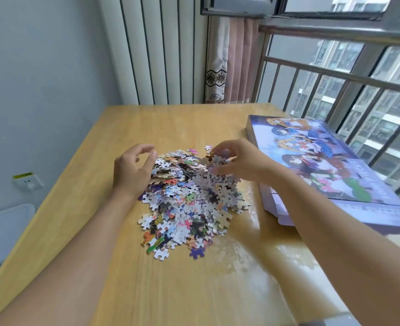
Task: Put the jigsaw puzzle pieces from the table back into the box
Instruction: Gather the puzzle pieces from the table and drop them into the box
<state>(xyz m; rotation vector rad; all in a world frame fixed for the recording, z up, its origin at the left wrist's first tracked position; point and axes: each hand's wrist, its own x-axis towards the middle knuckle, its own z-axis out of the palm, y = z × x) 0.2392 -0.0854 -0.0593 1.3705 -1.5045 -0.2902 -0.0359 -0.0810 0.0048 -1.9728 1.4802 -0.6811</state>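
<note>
1. Fingers (220,170) of the right hand (238,161) were curled round a clump of pieces (218,158) at the far right of the heap, thumb above, the rest below.
2. Left hand (133,168) sat at the heap's left edge, palm turned toward it, its fingers (147,149) loosely bent and apart, holding nothing that could be seen.
3. Between the two hands lay the pile of jigsaw pieces (189,203), loose and jumbled, spread across the middle of the yellow wooden surface (76,231), some picture side up, some showing pale backs.
4. Off to the right, just beside the pile, the purple box (330,161) lay flat on the surface, cartoon figures printed on top; the right forearm crossed over its near corner.
5. Whether the box was open could not be told from this angle.
6. Behind it ran a railed window (335,85); a pink curtain (236,62) hung at the far corner.
</note>
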